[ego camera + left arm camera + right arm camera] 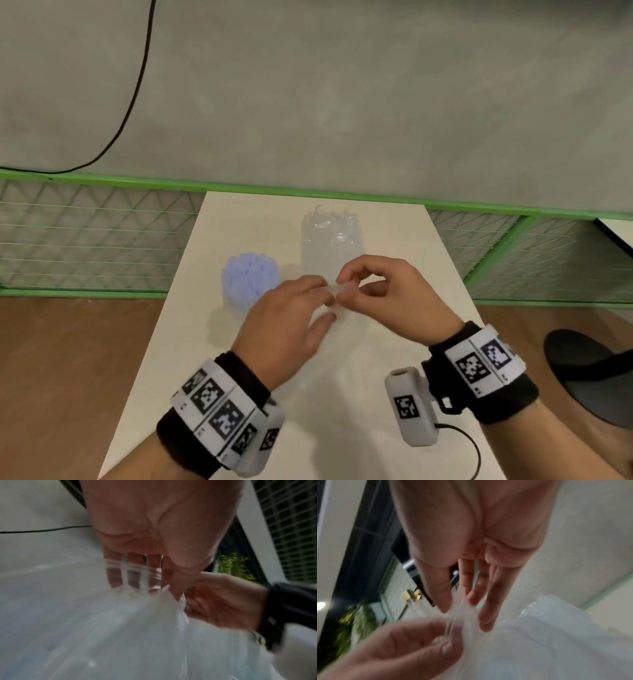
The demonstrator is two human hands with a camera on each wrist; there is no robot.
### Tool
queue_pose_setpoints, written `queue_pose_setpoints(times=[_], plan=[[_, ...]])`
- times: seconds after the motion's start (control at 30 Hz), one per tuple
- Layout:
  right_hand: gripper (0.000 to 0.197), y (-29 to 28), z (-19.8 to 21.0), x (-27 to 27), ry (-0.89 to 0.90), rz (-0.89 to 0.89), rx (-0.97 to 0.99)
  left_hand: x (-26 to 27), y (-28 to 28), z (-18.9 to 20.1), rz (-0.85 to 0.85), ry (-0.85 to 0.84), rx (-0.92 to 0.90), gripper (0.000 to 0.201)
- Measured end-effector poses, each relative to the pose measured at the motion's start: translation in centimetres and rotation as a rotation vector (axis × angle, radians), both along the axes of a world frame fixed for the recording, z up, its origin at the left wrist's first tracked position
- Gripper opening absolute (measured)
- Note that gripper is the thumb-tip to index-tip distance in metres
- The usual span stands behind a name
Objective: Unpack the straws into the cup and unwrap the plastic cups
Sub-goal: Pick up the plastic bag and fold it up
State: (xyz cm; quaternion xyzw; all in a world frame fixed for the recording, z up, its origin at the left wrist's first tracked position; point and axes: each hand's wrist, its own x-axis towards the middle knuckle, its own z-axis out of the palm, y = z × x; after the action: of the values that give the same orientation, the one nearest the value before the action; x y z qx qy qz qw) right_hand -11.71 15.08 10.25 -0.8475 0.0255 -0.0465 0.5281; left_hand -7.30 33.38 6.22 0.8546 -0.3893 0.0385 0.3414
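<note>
A clear plastic wrapper holding a stack of plastic cups lies on the white table, its far end bunched. My left hand and right hand meet over its near end, both pinching the thin wrapper film between thumb and fingers. In the left wrist view my left hand holds the twisted film tip and a clear cup rim shows under the fingers. To the left a clear cup full of pale blue straws stands upright.
The table is narrow, with wooden floor on either side. A green-framed wire fence runs behind its far edge. A black chair seat sits at the right. A black cable hangs on the wall.
</note>
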Motion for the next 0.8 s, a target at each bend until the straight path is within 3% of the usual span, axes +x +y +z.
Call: queue_pose_setpoints(times=[0.07, 0.17, 0.23, 0.3, 0.37, 0.5, 0.63, 0.7, 0.8], plan=[[0.013, -2.7, -0.6, -0.3, -0.030, -0.089, 0.014, 0.9, 0.4, 0.0, 0.053, 0.055, -0.066, 0.026], [0.024, -6.9, -2.9, -0.8, 0.078, -0.231, -0.241, 1.7, 0.8, 0.2, 0.107, 0.175, -0.193, 0.017], [0.027, -8.3, -4.4, -0.9, 0.210, -0.213, -0.093, 1.6, 0.9, 0.6, 0.127, 0.268, -0.264, 0.018], [0.025, -8.6, -5.4, -0.6, 0.230, -0.220, 0.268, 1.5, 0.8, 0.9, 0.129, 0.308, -0.313, 0.017], [0.024, -8.9, -6.1, -0.1, 0.203, -0.230, 0.441, 1.6, 0.7, 1.1, 0.125, 0.339, -0.326, 0.014], [0.013, -9.6, -6.4, 0.7, 0.139, -0.244, 0.421, 2.3, 1.1, 1.1, 0.125, 0.417, -0.364, 0.020], [0.014, -12.8, -5.0, 0.9, 0.077, -0.434, 0.319, 3.8, 2.9, 1.5, 0.296, 0.512, -0.596, 0.021], [0.019, -14.3, -4.1, 0.7, 0.058, -0.505, 0.353, 4.4, 3.9, 1.5, 0.351, 0.563, -0.668, 0.017], [0.019, -14.0, -3.5, 0.7, 0.057, -0.466, 0.466, 4.4, 4.1, 1.5, 0.354, 0.596, -0.698, 0.017]])
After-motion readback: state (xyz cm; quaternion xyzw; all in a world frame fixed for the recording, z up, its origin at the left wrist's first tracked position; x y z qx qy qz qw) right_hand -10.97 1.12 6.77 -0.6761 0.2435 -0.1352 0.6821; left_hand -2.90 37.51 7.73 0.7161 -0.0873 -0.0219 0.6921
